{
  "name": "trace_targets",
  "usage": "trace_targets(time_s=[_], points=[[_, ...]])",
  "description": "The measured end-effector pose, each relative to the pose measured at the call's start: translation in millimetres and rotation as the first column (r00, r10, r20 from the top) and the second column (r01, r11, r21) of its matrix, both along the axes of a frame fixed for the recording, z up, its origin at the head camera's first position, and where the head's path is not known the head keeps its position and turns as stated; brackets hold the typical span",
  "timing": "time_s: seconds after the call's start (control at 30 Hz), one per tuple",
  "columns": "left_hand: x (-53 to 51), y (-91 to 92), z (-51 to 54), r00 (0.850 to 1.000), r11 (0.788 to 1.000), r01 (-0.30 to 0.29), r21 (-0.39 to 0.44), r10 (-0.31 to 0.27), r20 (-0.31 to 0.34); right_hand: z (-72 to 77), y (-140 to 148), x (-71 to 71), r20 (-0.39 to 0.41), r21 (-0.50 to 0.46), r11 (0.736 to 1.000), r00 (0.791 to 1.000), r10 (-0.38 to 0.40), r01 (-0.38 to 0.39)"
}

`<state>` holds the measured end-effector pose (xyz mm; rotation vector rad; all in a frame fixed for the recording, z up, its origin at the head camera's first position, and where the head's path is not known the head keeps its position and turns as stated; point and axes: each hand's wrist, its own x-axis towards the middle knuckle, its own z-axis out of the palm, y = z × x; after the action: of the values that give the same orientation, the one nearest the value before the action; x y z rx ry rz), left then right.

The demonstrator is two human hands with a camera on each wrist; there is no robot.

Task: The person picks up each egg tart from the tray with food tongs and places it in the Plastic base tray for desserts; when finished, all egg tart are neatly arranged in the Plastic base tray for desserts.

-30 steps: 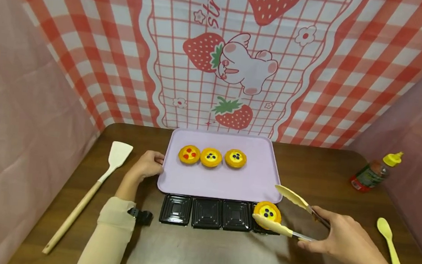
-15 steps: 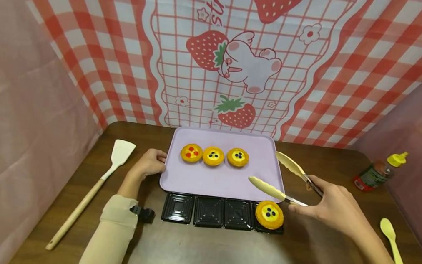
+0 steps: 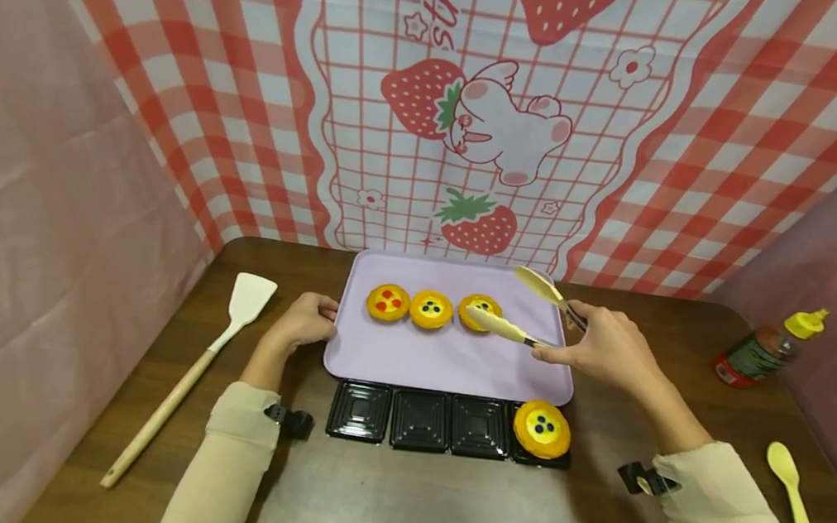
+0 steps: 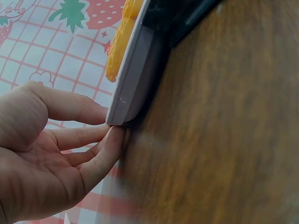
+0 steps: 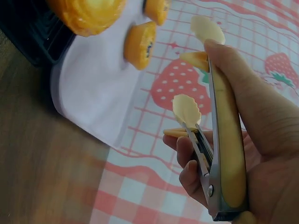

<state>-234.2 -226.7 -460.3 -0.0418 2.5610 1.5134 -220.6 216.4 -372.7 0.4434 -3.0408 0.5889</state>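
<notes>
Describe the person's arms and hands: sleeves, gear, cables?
The left hand and right hand are bare: no gloves or rings visible. The left sleeve and right sleeve are plain beige, ending short of the wrist. A small black device sits at each sleeve's end; no cables visible.

Head view: rightmost tart point(image 3: 487, 304) on tray point(image 3: 417, 363) part-hidden behind tongs point(image 3: 506, 328); print on bottle point(image 3: 758, 351) too small to read; cloth lettering point(image 3: 446, 16) cut by top edge. Left wrist view: surface point(image 4: 224, 130) blurred.

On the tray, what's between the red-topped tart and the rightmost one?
One dark-dotted tart sits between them on the tray, as the head view shows.
</notes>
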Motion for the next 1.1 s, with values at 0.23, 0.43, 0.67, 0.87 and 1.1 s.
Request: trace_targets(time_s=[0.23,0.43,0.67,0.87,1.1], points=[[0.3,2.6,-1.1,0.999,1.000,-0.016,-0.009,0.016,0.030,-14.0,-9,-14.3,0.022,0.048,0.999,1.000,0.018,-0.019],[0.3,2.6,0.2,0.999,0.999,-0.027,-0.027,0.028,0.044,-22.6,-13,-21.6,0.038,0.062,0.997,0.999,0.037,-0.039],[-2.5,0.4,0.9,0.999,0.998,-0.035,-0.045,0.036,0.035,-26.7,-16,-25.1,0.061,0.057,0.998,0.997,0.038,-0.042],[-1.7,-0.4,-0.7,0.999,0.999,-0.027,-0.037,0.028,0.035,-31.4,-16,-25.6,0.065,0.050,0.997,0.996,0.063,-0.066],[-1.7,-1.5,-2.0,0.999,0.999,-0.026,-0.028,0.027,0.040,-37.1,-18,-26.4,0.065,0.046,0.997,0.996,0.066,-0.069]])
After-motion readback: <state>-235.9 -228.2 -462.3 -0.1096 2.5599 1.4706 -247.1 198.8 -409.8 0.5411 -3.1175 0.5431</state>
